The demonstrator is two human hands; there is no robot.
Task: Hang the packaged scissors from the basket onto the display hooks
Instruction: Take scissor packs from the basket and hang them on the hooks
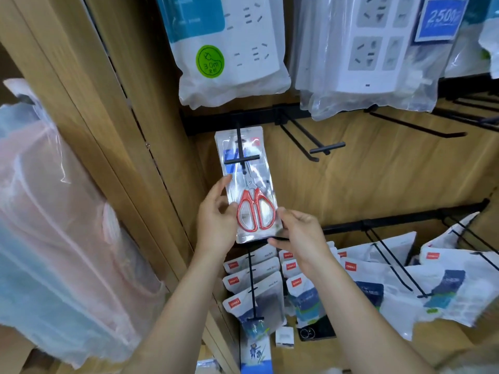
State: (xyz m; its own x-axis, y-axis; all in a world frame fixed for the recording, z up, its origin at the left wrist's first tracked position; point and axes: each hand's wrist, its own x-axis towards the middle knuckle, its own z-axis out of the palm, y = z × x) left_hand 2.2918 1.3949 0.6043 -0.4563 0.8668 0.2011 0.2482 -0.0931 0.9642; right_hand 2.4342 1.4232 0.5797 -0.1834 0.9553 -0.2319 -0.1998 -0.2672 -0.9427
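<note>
Head view. The packaged scissors (pixel 247 187), red-handled in a clear blister pack, stand upright against the wooden back panel (pixel 378 171) at the left end of the upper black rail (pixel 256 118). The pack's top edge lies just under that rail. The display hook (pixel 241 157) projects from the rail, and its rod and crossbar show in front of the pack's upper half. The hang hole itself cannot be made out.

The left hand (pixel 216 222) grasps the pack's left edge at handle height, thumb on the front face, fingers curled round behind. The right hand (pixel 299 236) grasps the lower right corner, thumb against the right edge, fingers curled under the bottom edge. Both hands are in contact with the pack only.

Just to the right on the same rail, a second hook (pixel 313 147) carries nothing. Above the rail hang bagged power strips (pixel 229 49), their lower ends just above the pack.

Below the hands, a lower rail (pixel 405 215) carries hooks loaded with white pouches (pixel 253 290) bearing red labels. At the panel's left edge runs a wooden upright (pixel 108 117). Left of it sit plastic-wrapped goods (pixel 54 211), pink and blue, contents not identifiable.
</note>
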